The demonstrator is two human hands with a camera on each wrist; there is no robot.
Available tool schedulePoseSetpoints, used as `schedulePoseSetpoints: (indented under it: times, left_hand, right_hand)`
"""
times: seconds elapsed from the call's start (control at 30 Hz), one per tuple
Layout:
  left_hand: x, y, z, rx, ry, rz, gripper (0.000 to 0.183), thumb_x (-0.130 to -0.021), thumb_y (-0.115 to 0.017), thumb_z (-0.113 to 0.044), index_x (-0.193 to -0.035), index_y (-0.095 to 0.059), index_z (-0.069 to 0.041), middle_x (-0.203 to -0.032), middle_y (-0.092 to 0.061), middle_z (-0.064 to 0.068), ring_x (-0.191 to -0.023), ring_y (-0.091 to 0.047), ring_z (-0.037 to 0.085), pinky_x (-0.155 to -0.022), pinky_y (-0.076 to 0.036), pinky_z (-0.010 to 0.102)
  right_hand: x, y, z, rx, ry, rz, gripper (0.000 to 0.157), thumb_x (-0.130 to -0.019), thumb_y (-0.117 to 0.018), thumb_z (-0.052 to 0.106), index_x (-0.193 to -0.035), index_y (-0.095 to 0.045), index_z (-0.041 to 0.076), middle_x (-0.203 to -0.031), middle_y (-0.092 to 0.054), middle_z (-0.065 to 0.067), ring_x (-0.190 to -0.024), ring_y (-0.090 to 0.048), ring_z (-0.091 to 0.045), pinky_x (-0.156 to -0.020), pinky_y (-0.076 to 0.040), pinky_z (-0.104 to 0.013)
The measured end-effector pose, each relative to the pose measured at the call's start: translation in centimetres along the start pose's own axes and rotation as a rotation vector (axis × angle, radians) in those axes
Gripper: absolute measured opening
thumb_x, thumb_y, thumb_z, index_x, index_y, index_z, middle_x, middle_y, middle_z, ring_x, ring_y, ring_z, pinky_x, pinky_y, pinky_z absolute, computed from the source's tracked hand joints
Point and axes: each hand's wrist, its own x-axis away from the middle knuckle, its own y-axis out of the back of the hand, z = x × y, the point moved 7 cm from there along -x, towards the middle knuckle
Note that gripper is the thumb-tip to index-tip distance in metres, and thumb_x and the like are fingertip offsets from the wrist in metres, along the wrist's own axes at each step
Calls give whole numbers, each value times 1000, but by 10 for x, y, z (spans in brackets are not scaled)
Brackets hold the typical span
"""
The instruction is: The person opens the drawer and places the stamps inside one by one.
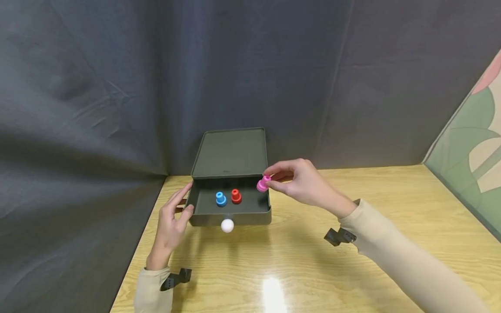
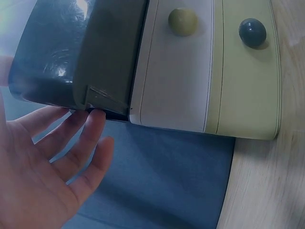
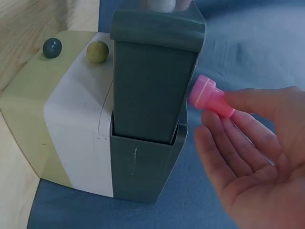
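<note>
The dark green top drawer (image 1: 250, 218) is pulled out of a small cabinet (image 1: 235, 152). Inside it a blue stamp-like piece (image 1: 221, 199) and a red one (image 1: 236, 196) stand upright, side by side. Above the drawer's right side, my right hand (image 1: 303, 184) pinches a matching pink piece (image 3: 209, 97) between thumb and fingers. It is tilted, its wide round base away from the palm. At the drawer's left side, my left hand (image 1: 170, 226) rests with spread fingers (image 2: 91, 131) touching the lower edge; its thumb lies near the front corner.
A white knob (image 1: 227, 225) sticks out from the drawer front. Below are a white drawer (image 2: 176, 71) with a yellow-green knob (image 2: 183, 22) and a pale green drawer (image 2: 245, 86) with a dark knob (image 2: 252, 33). Dark cloth (image 1: 250, 78) hangs behind the wooden table (image 1: 313, 269).
</note>
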Motion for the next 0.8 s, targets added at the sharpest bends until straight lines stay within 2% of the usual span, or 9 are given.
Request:
schedulePoseSetpoints:
  times: [0.1, 0.33, 0.53, 0.8]
  left_hand:
    - [1, -1, 0, -4, -1, 6, 57, -95, -62, 1, -152, -60, -6, -148, -65, 19, -109, -65, 18, -85, -49, 12]
    - [0, 1, -1, 3, -5, -13, 56, -95, -62, 3, -151, -60, -4, -147, -65, 20, -107, -66, 20, -85, -49, 11]
    - [1, 2, -1, 9, 2, -16, 57, -95, -62, 3, -151, -60, -5, -148, -64, 19, -107, -66, 20, -85, -49, 11]
    - [1, 3, -5, 31, -12, -15, 57, -95, -62, 4, -151, -60, -5, -150, -63, 19, -106, -62, 6, -86, -49, 9]
  right_hand:
    - [-4, -6, 3, 25, 5, 16, 20, -92, -85, 16, -111, -83, 10, -99, -83, -1, -89, -79, -11, -82, -63, -29]
    - [-20, -22, 6, 102, 14, 67, 18, -93, -83, 15, -110, -83, 8, -97, -83, -2, -86, -79, -14, -77, -61, -30]
    - [-27, -36, 4, 166, 4, 128, 16, -94, -81, 14, -110, -83, 11, -98, -83, 3, -80, -74, -10, -71, -57, -28]
    - [-29, -46, 5, 210, 14, 159, 14, -94, -81, 12, -108, -84, 11, -91, -82, 4, -78, -73, -7, -69, -57, -25]
